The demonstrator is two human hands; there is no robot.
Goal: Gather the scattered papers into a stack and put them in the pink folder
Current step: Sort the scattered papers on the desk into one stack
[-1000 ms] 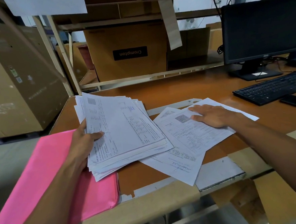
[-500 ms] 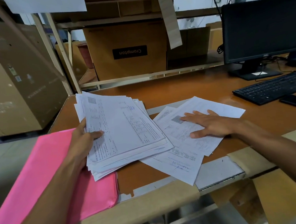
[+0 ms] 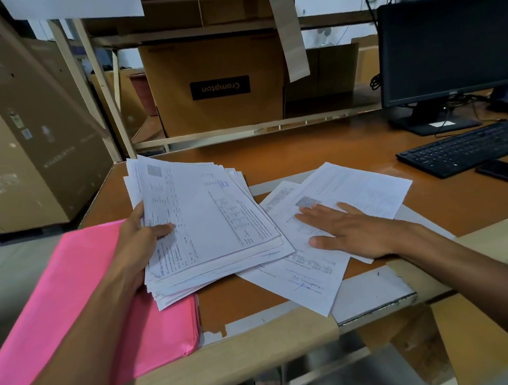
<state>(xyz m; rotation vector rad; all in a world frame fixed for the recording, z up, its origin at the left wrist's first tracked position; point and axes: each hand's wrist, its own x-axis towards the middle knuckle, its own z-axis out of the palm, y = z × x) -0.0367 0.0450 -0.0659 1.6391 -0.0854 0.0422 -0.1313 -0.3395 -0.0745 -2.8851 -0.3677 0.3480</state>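
My left hand (image 3: 136,245) grasps the stack (image 3: 207,225) at its left edge, thumb pressed on the top sheet and fingers curled underneath. The stack is fanned and uneven, its edges not squared. Its near corner hangs over the pink folder (image 3: 73,295), and its right side overlaps the loose sheets (image 3: 364,190).

My right hand (image 3: 349,233) lies flat on those loose sheets, fingers straight and slightly spread, palm down, pressing rather than gripping. A few sheets lie under it, overlapping at different angles. The lowest one reaches toward the desk's near edge and carries a blue signature at its bottom.

The folder lies at the near left corner of the desk (image 3: 334,150), partly under my left forearm. I cannot tell whether it is open or closed.

Farther right, well apart from the papers, a black keyboard (image 3: 466,147) sits on the desk with a dark phone (image 3: 504,172) just beside it. Behind them stands a monitor (image 3: 447,46), its screen dark. At the back, on a low shelf, sits a cardboard box (image 3: 218,86) with an upside-down label.
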